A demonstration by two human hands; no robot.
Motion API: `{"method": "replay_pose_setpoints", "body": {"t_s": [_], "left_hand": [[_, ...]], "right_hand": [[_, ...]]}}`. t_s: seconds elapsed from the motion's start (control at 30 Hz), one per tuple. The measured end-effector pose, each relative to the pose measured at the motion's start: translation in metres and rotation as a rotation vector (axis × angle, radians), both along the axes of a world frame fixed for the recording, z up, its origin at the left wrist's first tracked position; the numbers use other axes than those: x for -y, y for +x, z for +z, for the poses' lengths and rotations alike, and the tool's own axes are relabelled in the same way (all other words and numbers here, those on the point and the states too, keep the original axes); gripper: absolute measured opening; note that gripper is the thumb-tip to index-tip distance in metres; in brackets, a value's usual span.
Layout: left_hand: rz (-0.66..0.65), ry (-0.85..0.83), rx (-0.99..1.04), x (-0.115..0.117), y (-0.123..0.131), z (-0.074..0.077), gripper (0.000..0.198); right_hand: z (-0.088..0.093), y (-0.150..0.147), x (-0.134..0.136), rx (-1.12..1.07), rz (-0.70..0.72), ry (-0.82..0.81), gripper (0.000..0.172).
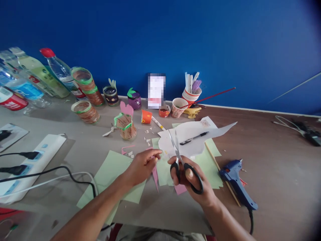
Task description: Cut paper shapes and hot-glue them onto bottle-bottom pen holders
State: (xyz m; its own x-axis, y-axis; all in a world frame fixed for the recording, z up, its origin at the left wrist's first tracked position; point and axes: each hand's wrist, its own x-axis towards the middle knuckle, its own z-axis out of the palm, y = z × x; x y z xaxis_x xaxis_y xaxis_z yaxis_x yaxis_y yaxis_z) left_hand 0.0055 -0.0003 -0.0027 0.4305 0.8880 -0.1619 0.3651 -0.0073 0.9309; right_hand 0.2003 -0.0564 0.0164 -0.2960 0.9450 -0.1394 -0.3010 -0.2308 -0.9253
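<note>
My right hand [193, 180] grips the scissors [178, 154], blades apart. My left hand [141, 165] pinches pink paper [155, 176]. Scraps [148, 138] already lie beyond; the cut looks unfinished.

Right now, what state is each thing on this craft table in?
scissors, blades open, in the right hand
pink paper strip, pinched by the left hand
glue gun, lying on its side, untouched
power strip, two plugs in
pen, lying on the white paper
red-capped bottle, cap on, leaning
</note>
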Motion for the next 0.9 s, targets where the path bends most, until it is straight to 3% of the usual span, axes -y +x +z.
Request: {"method": "replay_pose_setpoints", "body": {"t_s": [0.17,0.4,0.73,0.9], "left_hand": [[-0.035,-0.285,0.132,0.003,0.005,0.006,0.053],[-0.109,-0.456,0.141,-0.005,0.011,0.008,0.058],[0.170,-0.363,0.181,-0.001,0.012,-0.001,0.024],[0.293,-0.332,0.273,-0.005,0.012,0.000,0.021]], "right_hand": [[0.002,0.012,0.003,-0.046,-0.026,0.060,0.058],[0.008,0.014,0.004,-0.091,0.014,0.064,0.055],[0.013,0.014,0.001,0.011,0.134,0.019,0.063],[0.018,0.001,-0.008,0.273,0.088,-0.134,0.058]]}}
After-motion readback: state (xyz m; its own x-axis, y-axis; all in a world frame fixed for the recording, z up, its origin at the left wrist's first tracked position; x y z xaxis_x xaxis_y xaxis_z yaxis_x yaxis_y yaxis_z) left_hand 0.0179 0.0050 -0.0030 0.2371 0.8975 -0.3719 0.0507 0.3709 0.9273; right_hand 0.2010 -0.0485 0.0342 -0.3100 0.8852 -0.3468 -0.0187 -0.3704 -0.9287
